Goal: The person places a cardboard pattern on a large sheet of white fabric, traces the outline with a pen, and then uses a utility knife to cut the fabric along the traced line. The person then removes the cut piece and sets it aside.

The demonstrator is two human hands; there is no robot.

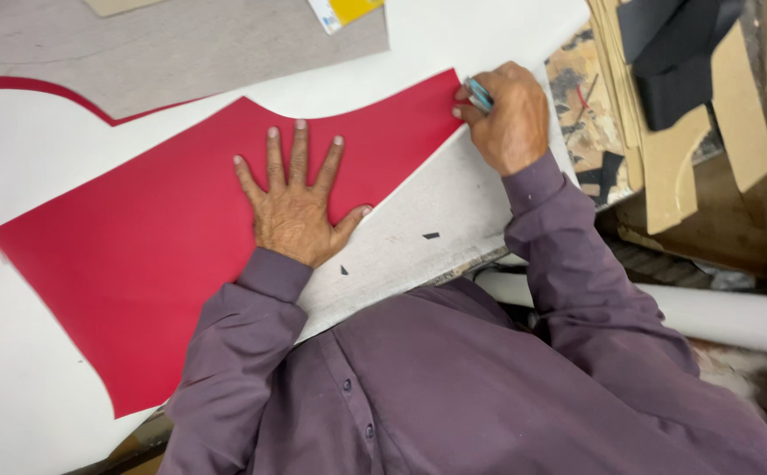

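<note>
A large red sheet [137,237] with curved cut edges lies flat on the white table [23,132]. My left hand [295,207] presses down on it, palm flat and fingers spread, near the sheet's right edge. My right hand [507,114] is at the sheet's upper right corner, closed around a small light-blue tool [478,94] whose tip meets the red edge. Purple sleeves cover both arms.
A grey board [181,48] lies at the top of the table with a yellow and white card [344,10] on it. Tan cardboard patterns [665,141] and black pieces [674,53] are stacked at the right. A white roll [726,312] lies below the table edge. Small black scraps [431,236] dot the table.
</note>
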